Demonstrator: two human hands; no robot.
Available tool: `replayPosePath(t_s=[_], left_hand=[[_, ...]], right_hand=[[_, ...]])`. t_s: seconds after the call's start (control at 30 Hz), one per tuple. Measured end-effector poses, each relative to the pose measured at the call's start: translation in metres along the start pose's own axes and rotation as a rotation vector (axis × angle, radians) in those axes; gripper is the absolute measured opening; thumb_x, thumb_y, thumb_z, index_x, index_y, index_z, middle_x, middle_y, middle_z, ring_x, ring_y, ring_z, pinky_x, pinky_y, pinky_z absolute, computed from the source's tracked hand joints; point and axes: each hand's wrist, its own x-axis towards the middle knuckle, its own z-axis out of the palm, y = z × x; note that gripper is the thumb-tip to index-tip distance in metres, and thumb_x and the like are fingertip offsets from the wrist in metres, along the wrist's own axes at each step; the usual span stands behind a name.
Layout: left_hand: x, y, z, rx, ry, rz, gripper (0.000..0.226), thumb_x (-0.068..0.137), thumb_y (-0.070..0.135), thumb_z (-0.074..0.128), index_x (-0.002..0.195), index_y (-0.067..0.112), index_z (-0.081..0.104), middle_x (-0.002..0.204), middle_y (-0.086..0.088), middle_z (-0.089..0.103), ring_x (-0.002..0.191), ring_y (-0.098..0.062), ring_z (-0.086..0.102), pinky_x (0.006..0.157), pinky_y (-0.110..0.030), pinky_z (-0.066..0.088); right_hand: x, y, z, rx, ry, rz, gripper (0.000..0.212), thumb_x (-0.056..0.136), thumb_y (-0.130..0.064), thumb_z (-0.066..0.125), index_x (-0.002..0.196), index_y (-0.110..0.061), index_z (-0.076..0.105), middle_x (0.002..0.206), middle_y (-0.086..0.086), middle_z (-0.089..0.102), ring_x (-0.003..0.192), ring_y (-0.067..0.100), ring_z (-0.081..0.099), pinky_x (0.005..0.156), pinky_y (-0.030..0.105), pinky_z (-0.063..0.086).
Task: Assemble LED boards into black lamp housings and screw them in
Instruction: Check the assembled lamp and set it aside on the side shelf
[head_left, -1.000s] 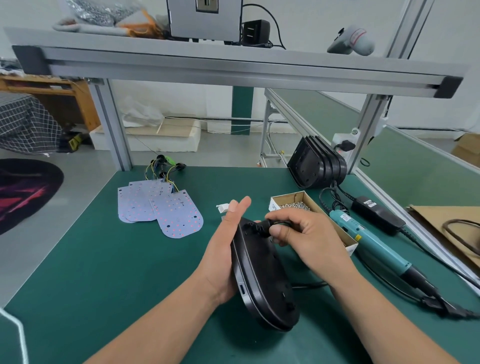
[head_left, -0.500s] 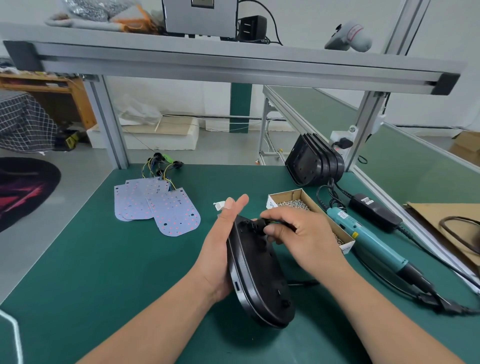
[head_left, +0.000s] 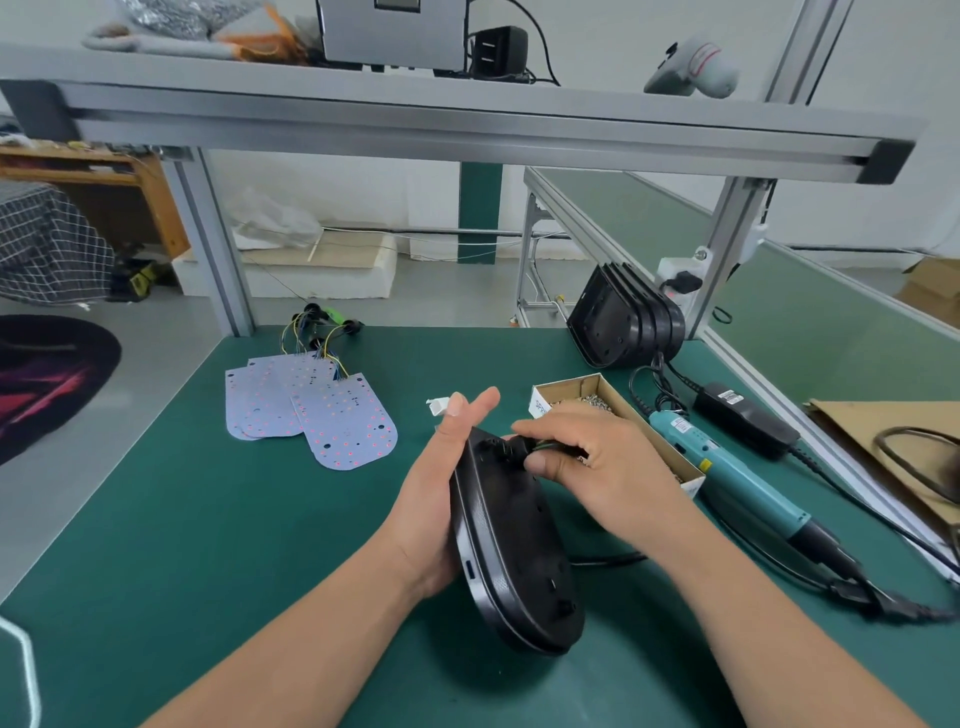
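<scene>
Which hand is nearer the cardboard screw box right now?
Right. The right hand, pinching wiring atop the black lamp housing, is just in front of the screw box; the left hand braces the housing's other side, farther away.

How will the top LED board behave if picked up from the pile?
Probably light and fairly stiff: the top LED board looks like a thin flat sheet. Its wires run into a tangle with the others', so they may tug the boards beneath.

We had bright, diffuse light. A faint shadow lay on the green mat (head_left: 208, 519) just below the lamp housing (head_left: 514, 551) whose wire plug (head_left: 505, 450) our right hand (head_left: 597, 467) pinched; above the grip, aluminium shelf posts (head_left: 213, 244) leaned apart with wide-angle distortion.
</scene>
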Motion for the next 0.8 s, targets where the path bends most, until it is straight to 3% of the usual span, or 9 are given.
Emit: replayPosePath(t_s=[0.13,0.4,0.53,0.7,0.8], left_hand=[[0.004,-0.002,-0.002,0.006,-0.002,-0.005,0.067,0.087,0.078,0.059,0.145,0.046,0.060,0.131,-0.020,0.072,0.108,-0.033,0.075,0.087,-0.044,0.062],[0.006,-0.005,-0.005,-0.026,-0.024,-0.009,0.066,0.087,0.077,0.059,0.145,0.044,0.060,0.126,-0.020,0.074,0.101,-0.033,0.074,0.083,-0.043,0.061],[0.006,-0.006,-0.007,-0.035,-0.033,0.002,0.060,0.093,0.075,0.056,0.144,0.043,0.060,0.121,-0.018,0.075,0.101,-0.032,0.073,0.084,-0.043,0.062],[0.006,-0.004,-0.004,-0.022,-0.024,-0.017,0.058,0.093,0.076,0.056,0.142,0.045,0.061,0.118,-0.019,0.075,0.101,-0.035,0.071,0.090,-0.049,0.061],[0.006,-0.003,-0.005,-0.029,-0.002,-0.026,0.063,0.089,0.078,0.059,0.141,0.042,0.062,0.124,-0.021,0.074,0.108,-0.037,0.073,0.092,-0.051,0.062]], right_hand=[[-0.003,0.001,-0.002,-0.016,0.075,0.035,0.028,0.087,-0.013,0.084,0.110,-0.027,0.080,0.100,-0.030,0.071,0.101,-0.004,0.065,0.083,0.005,0.041],[-0.002,-0.004,0.001,-0.085,0.089,-0.014,0.018,0.086,-0.011,0.085,0.097,-0.024,0.080,0.093,-0.020,0.070,0.092,0.005,0.064,0.075,0.012,0.043],[-0.003,-0.007,0.010,-0.089,0.090,0.010,0.017,0.087,-0.008,0.083,0.101,-0.018,0.079,0.089,-0.016,0.069,0.092,0.006,0.064,0.082,0.023,0.050],[-0.002,-0.008,0.011,-0.173,0.073,-0.009,0.017,0.088,-0.013,0.082,0.103,-0.017,0.075,0.094,-0.015,0.067,0.095,-0.001,0.058,0.082,0.008,0.039],[-0.004,-0.010,0.014,-0.200,0.038,0.002,0.018,0.093,-0.018,0.078,0.109,-0.019,0.070,0.101,-0.015,0.064,0.094,0.000,0.054,0.084,0.010,0.038]])
